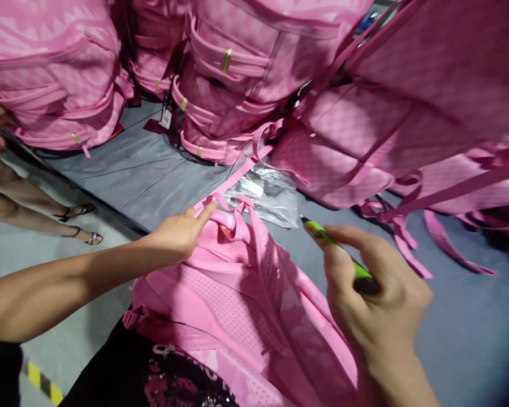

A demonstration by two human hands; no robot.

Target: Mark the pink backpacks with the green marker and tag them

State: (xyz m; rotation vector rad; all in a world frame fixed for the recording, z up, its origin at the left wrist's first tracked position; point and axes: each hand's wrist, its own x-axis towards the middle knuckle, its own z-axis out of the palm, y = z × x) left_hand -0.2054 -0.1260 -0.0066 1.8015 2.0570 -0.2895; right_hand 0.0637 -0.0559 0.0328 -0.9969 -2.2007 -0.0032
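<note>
A pink backpack [237, 288] lies in front of me with its perforated back panel and shoulder straps facing up. At its top edge is my left hand [180, 234], index finger stretched along the pink webbing and the other fingers curled against the bag. My right hand [373, 294] is closed around a slim green-and-black pen-shaped tool [318, 233], held over the right side of the backpack. The tool's dark tip points up and left, apart from the bag; its exact kind I cannot make out. Close beyond the bag's top lies a clear plastic bag [275, 198].
Several pink checked backpacks [233, 107] stand along the far side of the grey-covered table [123, 175]. Loose straps [407, 243] hang at the right. Another person's legs [29, 192] show beyond the left table edge. Yellow-black tape [42, 381] marks the floor.
</note>
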